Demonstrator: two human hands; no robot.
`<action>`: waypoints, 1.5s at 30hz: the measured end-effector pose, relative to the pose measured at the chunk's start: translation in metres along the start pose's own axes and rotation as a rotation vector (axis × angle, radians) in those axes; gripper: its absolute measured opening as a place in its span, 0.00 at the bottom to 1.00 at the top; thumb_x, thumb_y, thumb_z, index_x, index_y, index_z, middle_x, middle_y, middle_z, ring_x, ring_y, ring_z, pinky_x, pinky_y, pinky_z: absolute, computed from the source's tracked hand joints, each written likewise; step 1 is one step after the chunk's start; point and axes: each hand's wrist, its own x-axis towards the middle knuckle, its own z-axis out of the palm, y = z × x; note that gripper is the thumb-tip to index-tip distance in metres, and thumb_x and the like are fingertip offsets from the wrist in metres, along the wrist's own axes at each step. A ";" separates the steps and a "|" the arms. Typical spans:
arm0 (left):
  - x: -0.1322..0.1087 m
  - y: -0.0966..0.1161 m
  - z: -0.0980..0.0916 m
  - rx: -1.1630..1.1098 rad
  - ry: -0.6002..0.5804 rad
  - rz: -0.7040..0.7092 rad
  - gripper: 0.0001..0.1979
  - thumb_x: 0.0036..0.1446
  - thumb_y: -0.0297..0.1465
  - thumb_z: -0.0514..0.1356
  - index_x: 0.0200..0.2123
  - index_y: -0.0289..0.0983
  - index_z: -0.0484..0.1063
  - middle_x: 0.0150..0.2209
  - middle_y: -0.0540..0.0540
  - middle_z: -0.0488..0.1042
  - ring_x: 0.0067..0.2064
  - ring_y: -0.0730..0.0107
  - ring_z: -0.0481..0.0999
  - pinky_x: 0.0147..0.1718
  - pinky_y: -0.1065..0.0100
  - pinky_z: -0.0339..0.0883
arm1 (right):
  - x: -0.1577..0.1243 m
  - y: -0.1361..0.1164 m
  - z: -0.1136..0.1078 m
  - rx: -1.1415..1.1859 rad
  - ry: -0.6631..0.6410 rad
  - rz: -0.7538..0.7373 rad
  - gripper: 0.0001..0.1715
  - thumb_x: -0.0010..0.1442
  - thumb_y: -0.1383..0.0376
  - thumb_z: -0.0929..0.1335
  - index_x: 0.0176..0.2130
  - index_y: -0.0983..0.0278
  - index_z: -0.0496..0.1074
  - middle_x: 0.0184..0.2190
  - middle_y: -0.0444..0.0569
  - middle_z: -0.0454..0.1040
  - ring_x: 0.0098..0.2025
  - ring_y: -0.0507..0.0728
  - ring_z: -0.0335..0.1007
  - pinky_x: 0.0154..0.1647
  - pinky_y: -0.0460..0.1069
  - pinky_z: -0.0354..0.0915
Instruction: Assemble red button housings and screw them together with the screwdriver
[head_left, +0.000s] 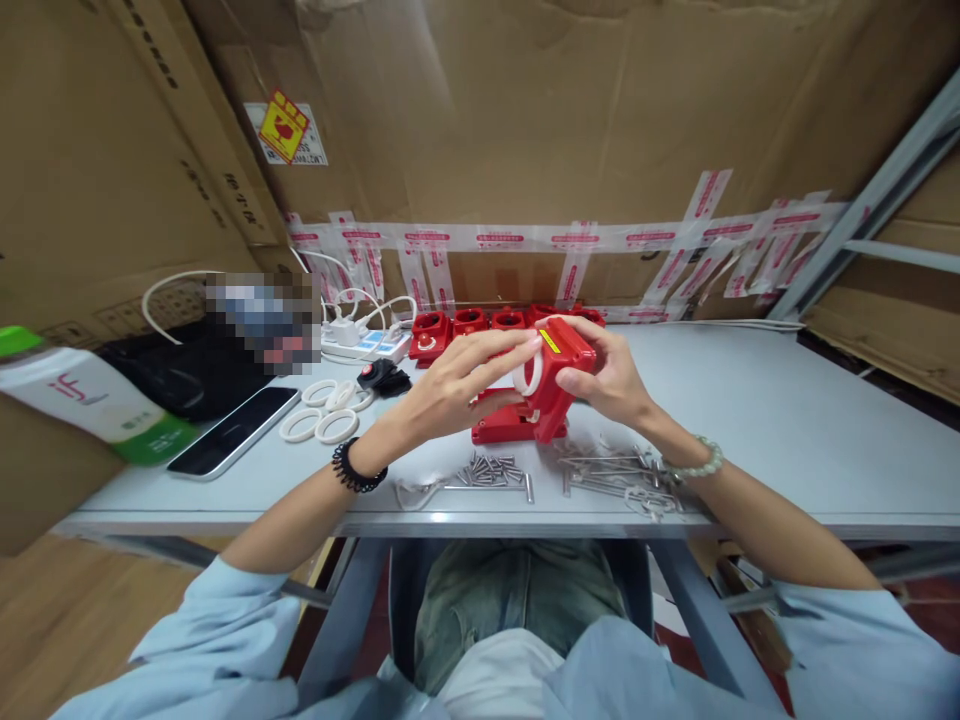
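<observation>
Holding: red plastic box (562, 372), raised just above grey counter (787, 420).
Left hand (457, 388): fingertips pinch white ring (528, 378) against box.
Right hand (611, 382): grips box's right side.
Below: loose metal screws (495, 468).

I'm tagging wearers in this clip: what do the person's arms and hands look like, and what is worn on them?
Both hands are bare, no gloves. The left hand has a black coiled band at its wrist; the right hand a pale green bead bracelet. Both arms wear light blue sleeves from about the elbow up.
</observation>
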 end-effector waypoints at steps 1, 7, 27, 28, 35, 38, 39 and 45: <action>0.000 -0.001 0.001 -0.045 0.000 -0.047 0.33 0.65 0.37 0.59 0.69 0.43 0.51 0.60 0.36 0.67 0.61 0.56 0.69 0.57 0.54 0.68 | 0.000 0.000 0.001 -0.002 0.014 -0.004 0.37 0.43 0.48 0.77 0.49 0.60 0.73 0.44 0.50 0.80 0.44 0.60 0.78 0.44 0.54 0.76; -0.002 -0.002 0.003 -0.135 0.049 -0.166 0.29 0.64 0.42 0.59 0.65 0.39 0.59 0.54 0.37 0.70 0.56 0.57 0.71 0.54 0.57 0.70 | -0.003 -0.002 0.007 0.013 -0.014 -0.036 0.43 0.44 0.55 0.79 0.56 0.60 0.68 0.53 0.52 0.76 0.53 0.60 0.75 0.54 0.56 0.72; -0.001 0.007 -0.003 -0.041 0.071 -0.022 0.32 0.64 0.42 0.58 0.67 0.37 0.55 0.53 0.37 0.70 0.54 0.60 0.72 0.54 0.60 0.70 | -0.002 -0.005 -0.008 0.234 -0.381 0.230 0.27 0.49 0.48 0.75 0.40 0.65 0.75 0.36 0.49 0.78 0.36 0.54 0.74 0.39 0.49 0.70; -0.001 0.007 -0.003 -0.045 0.071 -0.021 0.32 0.64 0.41 0.58 0.67 0.37 0.56 0.53 0.37 0.70 0.54 0.60 0.72 0.54 0.60 0.71 | -0.002 -0.005 -0.009 0.239 -0.386 0.232 0.26 0.50 0.47 0.75 0.39 0.65 0.75 0.35 0.49 0.78 0.36 0.54 0.74 0.38 0.49 0.70; 0.003 0.000 -0.014 -0.056 0.060 -0.187 0.22 0.66 0.32 0.58 0.62 0.37 0.63 0.52 0.39 0.72 0.54 0.63 0.73 0.53 0.62 0.70 | 0.001 -0.008 -0.015 0.265 -0.112 0.259 0.26 0.52 0.50 0.74 0.45 0.62 0.71 0.40 0.49 0.78 0.41 0.58 0.77 0.44 0.53 0.74; -0.010 -0.012 -0.033 -0.030 -0.053 -0.336 0.12 0.67 0.29 0.55 0.52 0.37 0.71 0.46 0.42 0.75 0.48 0.66 0.75 0.47 0.63 0.71 | 0.004 -0.009 -0.017 0.221 -0.001 0.211 0.20 0.54 0.56 0.74 0.44 0.60 0.70 0.45 0.49 0.77 0.47 0.59 0.76 0.51 0.56 0.73; -0.019 -0.018 -0.041 -0.009 -0.128 -0.397 0.11 0.67 0.31 0.54 0.49 0.37 0.73 0.44 0.43 0.76 0.45 0.66 0.76 0.45 0.64 0.71 | 0.004 -0.009 -0.017 0.213 0.029 0.204 0.20 0.53 0.56 0.75 0.43 0.60 0.69 0.46 0.49 0.77 0.49 0.59 0.75 0.53 0.57 0.72; -0.092 -0.062 -0.088 0.218 -0.448 -0.757 0.20 0.64 0.43 0.52 0.44 0.34 0.75 0.42 0.39 0.76 0.45 0.55 0.75 0.47 0.56 0.68 | 0.003 -0.011 -0.013 0.055 0.183 0.176 0.44 0.41 0.56 0.80 0.50 0.54 0.57 0.47 0.47 0.73 0.47 0.61 0.75 0.51 0.60 0.73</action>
